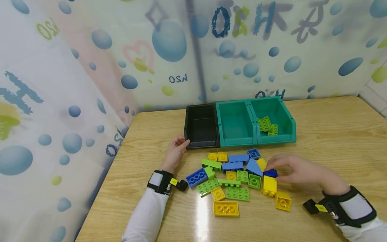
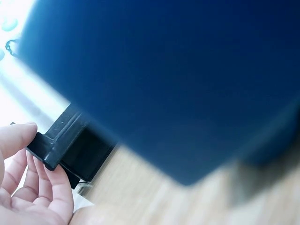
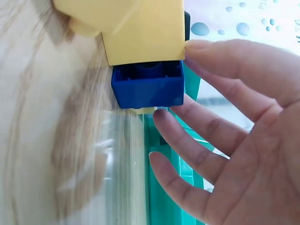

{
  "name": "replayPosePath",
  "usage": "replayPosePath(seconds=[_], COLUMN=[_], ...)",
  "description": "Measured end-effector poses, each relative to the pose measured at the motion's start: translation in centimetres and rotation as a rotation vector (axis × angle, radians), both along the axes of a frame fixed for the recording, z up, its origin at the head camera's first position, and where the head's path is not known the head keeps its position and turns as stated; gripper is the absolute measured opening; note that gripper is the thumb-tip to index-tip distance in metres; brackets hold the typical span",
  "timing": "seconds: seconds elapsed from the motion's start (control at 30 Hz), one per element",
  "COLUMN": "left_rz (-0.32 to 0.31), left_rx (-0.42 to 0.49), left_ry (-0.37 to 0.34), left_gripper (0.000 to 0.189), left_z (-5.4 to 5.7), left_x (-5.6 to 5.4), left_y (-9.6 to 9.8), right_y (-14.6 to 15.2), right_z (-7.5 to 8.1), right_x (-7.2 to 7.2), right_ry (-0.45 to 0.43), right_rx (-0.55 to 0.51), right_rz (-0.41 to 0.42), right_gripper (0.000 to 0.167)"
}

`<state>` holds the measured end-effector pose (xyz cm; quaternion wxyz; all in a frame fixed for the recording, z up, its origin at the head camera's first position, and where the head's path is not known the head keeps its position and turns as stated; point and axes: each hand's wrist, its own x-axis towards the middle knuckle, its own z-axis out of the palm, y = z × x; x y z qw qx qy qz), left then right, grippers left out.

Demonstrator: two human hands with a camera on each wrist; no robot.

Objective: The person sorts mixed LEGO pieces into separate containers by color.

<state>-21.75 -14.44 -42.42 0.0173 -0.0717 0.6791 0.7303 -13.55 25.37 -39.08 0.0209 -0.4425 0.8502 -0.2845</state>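
Note:
My left hand (image 1: 176, 150) grips the near left corner of the black bin (image 1: 202, 145), thumb over the rim and fingers beneath in the left wrist view. On the right, my right hand (image 1: 294, 169) reaches in among toy building bricks. Its thumb and fingers are around a small dark blue brick (image 3: 149, 89), thumb at one side and fingertips at the other. A yellow brick (image 1: 269, 186) stands right beside that brick and overlaps it in the right wrist view. A light blue sloped brick (image 1: 254, 167) and a yellow piece (image 1: 261, 163) lie just left of the fingertips.
Two green bins (image 1: 237, 141) adjoin the black one; the rightmost contains several lime green bricks (image 1: 266, 124). Yellow, green and blue bricks, such as a long yellow one (image 1: 226, 208), are scattered on the wooden table (image 1: 332, 134). A patterned curtain (image 1: 169, 84) hangs behind.

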Motion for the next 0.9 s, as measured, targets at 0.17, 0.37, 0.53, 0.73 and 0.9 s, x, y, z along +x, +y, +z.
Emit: replayPosePath(seconds=[0.17, 0.37, 0.53, 0.73, 0.9], left_rz=[-0.011, -0.014, -0.007, -0.018, -0.018], left_rx=[-0.005, 0.005, 0.001, -0.028, -0.01], left_ry=[0.01, 0.013, 0.0, -0.022, -0.015], left_gripper=[0.009, 0.008, 0.008, 0.011, 0.009], left_z=[0.07, 0.02, 0.08, 0.37, 0.39], left_x=[0.08, 0.05, 0.03, 0.13, 0.16], left_y=[-0.01, 0.0, -0.04, -0.11, -0.04], right_y=[-0.08, -0.1, -0.05, -0.26, -0.15], right_z=[0.01, 0.2, 0.3, 0.16, 0.16], right_x=[0.12, 0.3, 0.23, 0.04, -0.07], right_ry=[-0.048, -0.085, -0.087, -0.132, -0.175], right_rx=[0.042, 0.089, 0.103, 0.095, 0.09], right_rz=[-0.015, -0.041, -0.042, -0.063, -0.111], right_gripper=[0.032, 0.045, 0.043, 0.029, 0.025])
